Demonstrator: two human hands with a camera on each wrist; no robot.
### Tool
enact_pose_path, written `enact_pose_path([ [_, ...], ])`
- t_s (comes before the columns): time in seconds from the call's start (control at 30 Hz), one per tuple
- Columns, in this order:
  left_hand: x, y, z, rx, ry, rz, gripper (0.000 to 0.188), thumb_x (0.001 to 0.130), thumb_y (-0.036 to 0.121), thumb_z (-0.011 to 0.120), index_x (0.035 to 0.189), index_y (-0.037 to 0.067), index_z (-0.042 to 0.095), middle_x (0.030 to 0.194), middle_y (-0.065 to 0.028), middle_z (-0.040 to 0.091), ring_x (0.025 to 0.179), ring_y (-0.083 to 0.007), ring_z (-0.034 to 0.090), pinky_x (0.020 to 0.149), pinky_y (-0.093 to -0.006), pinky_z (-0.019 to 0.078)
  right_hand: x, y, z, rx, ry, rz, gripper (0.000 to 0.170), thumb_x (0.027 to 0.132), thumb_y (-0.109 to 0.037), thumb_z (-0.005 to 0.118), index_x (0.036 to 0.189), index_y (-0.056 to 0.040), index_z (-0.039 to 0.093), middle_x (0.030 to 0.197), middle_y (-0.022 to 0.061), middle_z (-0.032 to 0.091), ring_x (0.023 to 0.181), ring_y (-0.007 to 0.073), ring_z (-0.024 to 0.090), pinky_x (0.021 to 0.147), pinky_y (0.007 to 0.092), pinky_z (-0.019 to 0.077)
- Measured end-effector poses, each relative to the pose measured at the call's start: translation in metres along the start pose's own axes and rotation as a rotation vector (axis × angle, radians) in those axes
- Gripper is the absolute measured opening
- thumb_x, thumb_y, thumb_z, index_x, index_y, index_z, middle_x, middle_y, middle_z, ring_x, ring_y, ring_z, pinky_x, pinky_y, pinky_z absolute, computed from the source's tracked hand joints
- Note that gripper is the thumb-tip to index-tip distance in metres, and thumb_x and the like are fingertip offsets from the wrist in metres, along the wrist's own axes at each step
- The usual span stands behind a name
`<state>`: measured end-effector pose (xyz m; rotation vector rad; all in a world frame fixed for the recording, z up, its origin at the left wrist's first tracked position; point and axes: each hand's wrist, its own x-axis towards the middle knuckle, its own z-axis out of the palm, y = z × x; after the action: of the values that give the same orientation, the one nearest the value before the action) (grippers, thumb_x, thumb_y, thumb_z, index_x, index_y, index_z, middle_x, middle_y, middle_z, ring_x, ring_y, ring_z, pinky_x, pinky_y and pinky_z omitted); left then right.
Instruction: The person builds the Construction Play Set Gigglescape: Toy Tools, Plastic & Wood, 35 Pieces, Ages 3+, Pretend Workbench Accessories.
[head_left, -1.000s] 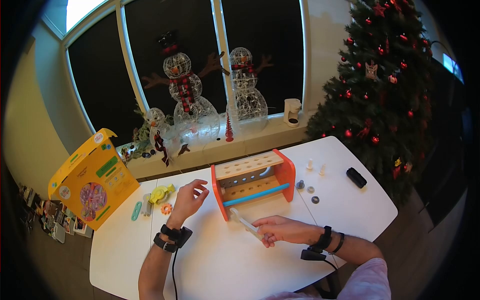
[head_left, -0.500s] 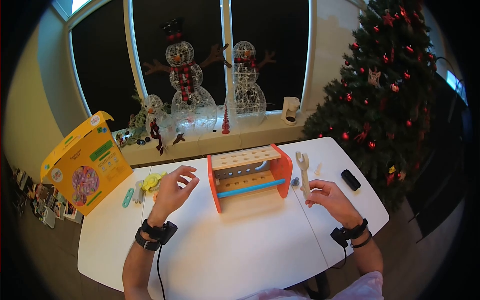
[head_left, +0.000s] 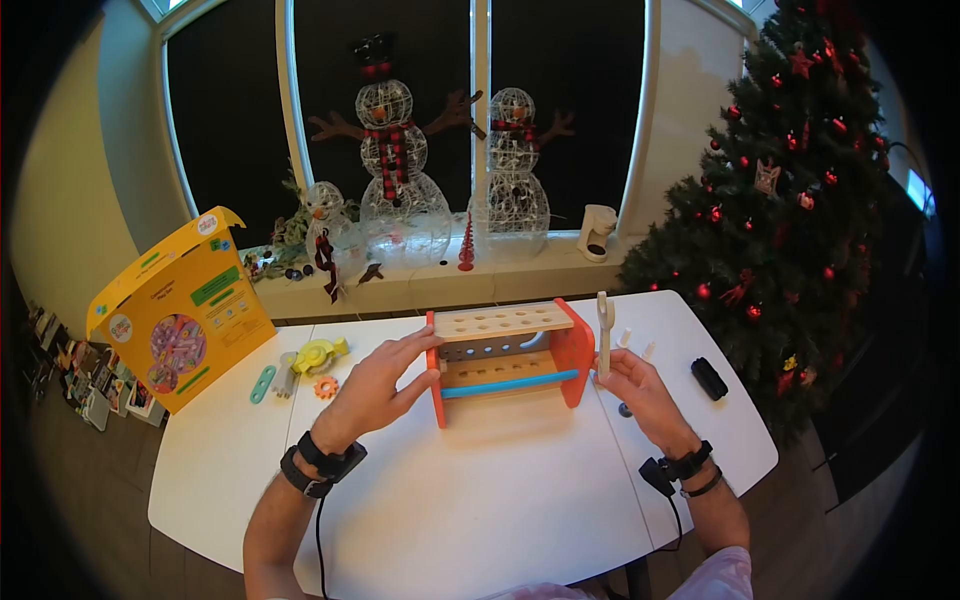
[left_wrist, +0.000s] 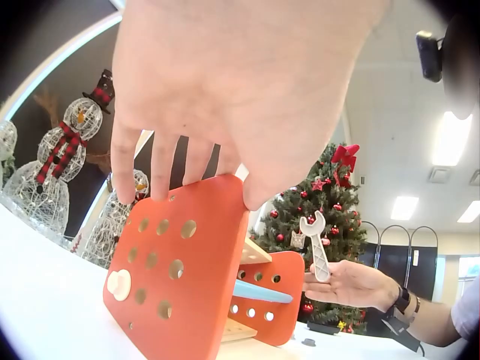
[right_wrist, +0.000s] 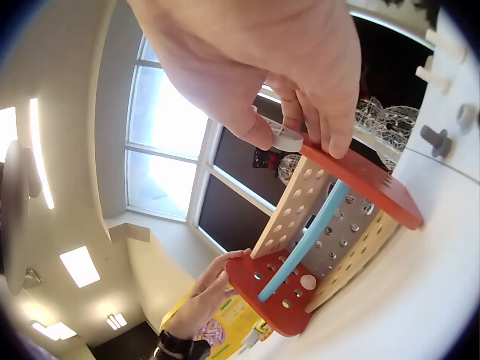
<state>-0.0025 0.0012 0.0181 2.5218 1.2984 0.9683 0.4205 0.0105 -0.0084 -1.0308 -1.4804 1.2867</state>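
Observation:
A wooden toy workbench with red side panels, hole-punched boards and a blue bar stands on the white table. My left hand rests at the upper edge of the left red panel, fingers extended and thumb toward the front. My right hand pinches a pale toy wrench by its handle, between thumb and fingers. The wrench stands upright, its forked end up, as the left wrist view shows. In the right wrist view, the right fingertips overlap the edge of the right red panel; the wrench is mostly hidden there.
Left on the table lie a teal strip, a yellow toy piece and an orange gear, near a yellow box. On the right are a black case, a grey bolt and pale pegs.
My right hand first swung the wrench from the workbench's front to its right side, then brought it in close to the right panel. My left hand came across onto the left panel.

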Motion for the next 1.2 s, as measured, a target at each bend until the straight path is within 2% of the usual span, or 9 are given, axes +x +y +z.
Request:
enact_pose_path([
  [0.23,-0.01,0.005,-0.022,-0.052,-0.024,-0.105,0.049,0.102,0.021,0.074,0.149,0.009,0.063,0.162,-0.0156,0.06,0.126,-0.0377,0.066,0.109,-0.0455,0.0516,-0.008,-0.011,0.009,0.019,-0.111,0.033,0.036,0.111,-0.012,0.063,0.144,0.0021,0.058,0.145,0.0116,0.067,0.135,0.0178,0.063,0.122,0.0396,0.0493],
  [0.5,-0.015,0.034,-0.025,0.097,0.113,0.019,0.046,0.099,0.022,0.079,0.14,0.005,0.07,0.145,-0.0162,0.071,0.127,-0.0374,0.065,0.109,-0.0452,0.0518,-0.032,-0.03,0.048,-0.024,-0.184,-0.032,0.04,0.113,-0.017,0.065,0.147,0.0028,0.058,0.133,0.0093,0.07,0.119,0.0172,0.071,0.111,0.0351,0.0532],
  [0.57,-0.016,0.051,-0.022,0.03,0.044,0.061,0.046,0.099,0.022,0.08,0.14,0.004,0.071,0.144,-0.016,0.071,0.127,-0.0373,0.065,0.11,-0.0458,0.0517,-0.042,-0.034,0.067,0.045,-0.42,0.022,0.043,0.115,-0.02,0.064,0.151,0.0026,0.057,0.131,0.0088,0.07,0.119,0.0165,0.07,0.111,0.0348,0.0531],
  [0.73,-0.018,0.097,-0.001,-0.325,-0.129,0.216,0.042,0.102,0.019,0.078,0.14,0.004,0.073,0.144,-0.0154,0.072,0.132,-0.0367,0.065,0.112,-0.046,0.0516,-0.054,-0.037,0.098,0.116,-0.627,0.121,0.049,0.116,-0.025,0.063,0.155,0.0024,0.055,0.132,0.0098,0.07,0.12,0.017,0.07,0.112,0.0354,0.0536],
  [0.9,-0.028,0.118,0.005,-0.549,-0.111,0.038,0.021,0.102,0.012,0.078,0.119,0.0,0.077,0.105,-0.0114,0.083,0.099,-0.0289,0.079,0.09,-0.0372,0.062,-0.058,-0.037,0.102,0.233,-0.64,0.094,0.042,0.116,-0.024,0.064,0.149,0.001,0.062,0.132,0.0105,0.072,0.12,0.0184,0.072,0.11,0.0386,0.0568],
  [1.0,-0.03,0.124,-0.004,-0.562,0.024,0.058,0.015,0.102,0.008,0.076,0.114,-0.001,0.076,0.1,-0.0104,0.083,0.09,-0.0231,0.081,0.084,-0.0339,0.064,-0.053,-0.037,0.085,-0.201,-0.51,-0.147,0.033,0.112,-0.018,0.067,0.14,-0.0006,0.07,0.128,0.0123,0.076,0.117,0.0236,0.075,0.104,0.0378,0.059],
  [1.07,-0.032,0.121,-0.009,-0.618,-0.01,-0.098,0.012,0.101,0.006,0.076,0.11,-0.002,0.076,0.098,-0.0099,0.082,0.087,-0.0179,0.081,0.076,-0.0307,0.0646,-0.041,-0.011,0.053,-0.867,-0.249,-0.316,0.027,0.106,-0.014,0.072,0.13,-0.0037,0.076,0.121,0.0155,0.078,0.111,0.0312,0.076,0.096,0.0405,0.0613],
  [1.13,-0.037,0.111,-0.007,-0.579,-0.026,-0.107,0.012,0.101,0.007,0.076,0.11,-0.002,0.076,0.095,-0.0094,0.082,0.081,-0.0171,0.08,0.072,-0.0298,0.0643,-0.034,0.006,0.016,-1.07,-0.147,-0.313,0.027,0.101,-0.012,0.071,0.126,-0.0029,0.076,0.124,0.0182,0.076,0.107,0.0417,0.073,0.098,0.0467,0.06],
  [1.2,-0.042,0.102,-0.004,-0.539,-0.045,-0.116,0.012,0.101,0.007,0.076,0.109,-0.002,0.076,0.092,-0.009,0.081,0.076,-0.0163,0.079,0.069,-0.0289,0.064,-0.03,0.018,-0.011,-1.188,-0.067,-0.243,0.025,0.101,-0.011,0.07,0.124,-0.0022,0.077,0.12,0.0181,0.076,0.106,0.0406,0.073,0.098,0.0476,0.0599],
])
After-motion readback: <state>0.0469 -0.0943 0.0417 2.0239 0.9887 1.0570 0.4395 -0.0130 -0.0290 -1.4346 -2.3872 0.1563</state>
